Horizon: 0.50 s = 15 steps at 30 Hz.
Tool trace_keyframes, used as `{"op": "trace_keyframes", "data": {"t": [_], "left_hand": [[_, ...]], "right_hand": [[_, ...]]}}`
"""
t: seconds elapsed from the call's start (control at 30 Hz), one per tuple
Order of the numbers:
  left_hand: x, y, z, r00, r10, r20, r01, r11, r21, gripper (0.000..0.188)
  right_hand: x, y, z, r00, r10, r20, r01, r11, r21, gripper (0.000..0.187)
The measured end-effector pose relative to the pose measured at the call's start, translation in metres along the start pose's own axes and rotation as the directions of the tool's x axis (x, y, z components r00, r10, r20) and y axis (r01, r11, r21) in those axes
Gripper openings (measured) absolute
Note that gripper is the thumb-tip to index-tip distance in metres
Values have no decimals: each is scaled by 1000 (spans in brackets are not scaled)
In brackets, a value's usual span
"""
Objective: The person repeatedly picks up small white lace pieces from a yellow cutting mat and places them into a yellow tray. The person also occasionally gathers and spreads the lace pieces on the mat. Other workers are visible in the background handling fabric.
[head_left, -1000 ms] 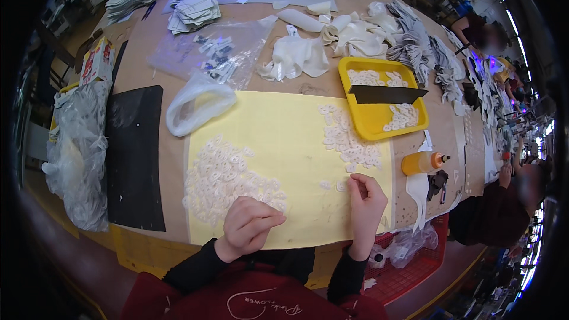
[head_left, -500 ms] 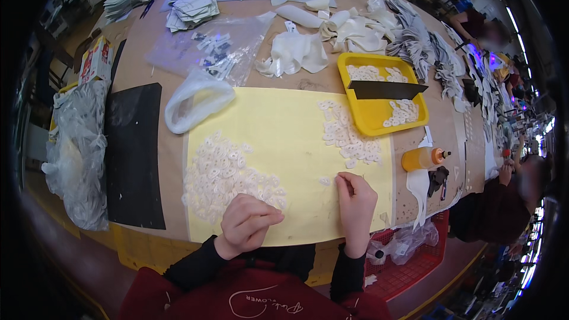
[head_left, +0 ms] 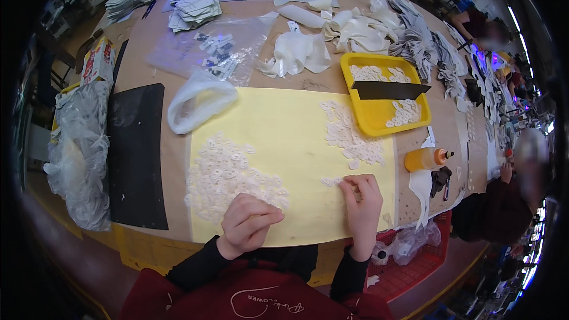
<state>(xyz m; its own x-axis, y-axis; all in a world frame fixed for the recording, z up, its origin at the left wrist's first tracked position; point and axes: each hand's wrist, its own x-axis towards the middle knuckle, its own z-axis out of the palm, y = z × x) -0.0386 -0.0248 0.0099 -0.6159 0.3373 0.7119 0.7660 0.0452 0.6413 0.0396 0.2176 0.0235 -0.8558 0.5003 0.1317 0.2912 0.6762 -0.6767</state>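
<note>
A yellow sheet (head_left: 296,142) lies in front of me, with a large heap of small flat white pieces (head_left: 222,169), each with a hole, on its left. A looser group of the same pieces (head_left: 349,136) is spread at its right. My left hand (head_left: 248,222) is closed in a pinch beside the heap's lower right; anything between its fingertips is hidden. On the right of the sheet, my right hand (head_left: 364,200) pinches at the end of a short row of small white pieces (head_left: 329,182), its fingertips on the nearest one.
A yellow tray (head_left: 370,124) with a black divider holds more white pieces. Right of the sheet stands an orange-capped bottle (head_left: 422,159). A clear plastic bag (head_left: 198,104) touches the sheet's far left corner; a black mat (head_left: 137,160) lies left. Co-workers (head_left: 498,201) are at the right.
A piece now lies beside the single one near my right fingertips, making a short row. My right hand has shifted slightly right. My left hand keeps its pinch in nearly the same place.
</note>
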Motion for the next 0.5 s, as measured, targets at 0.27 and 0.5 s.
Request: {"op": "trace_keyframes", "data": {"t": [0.27, 0.5], "left_hand": [[0, 0, 0, 999, -51, -11, 51, 999, -7, 28], [-2, 2, 3, 998, -35, -54, 33, 999, -34, 26]], "right_hand": [[-3, -3, 2, 999, 33, 34, -33, 999, 9, 24], [6, -9, 5, 996, -91, 1, 89, 981, -175, 11]]}}
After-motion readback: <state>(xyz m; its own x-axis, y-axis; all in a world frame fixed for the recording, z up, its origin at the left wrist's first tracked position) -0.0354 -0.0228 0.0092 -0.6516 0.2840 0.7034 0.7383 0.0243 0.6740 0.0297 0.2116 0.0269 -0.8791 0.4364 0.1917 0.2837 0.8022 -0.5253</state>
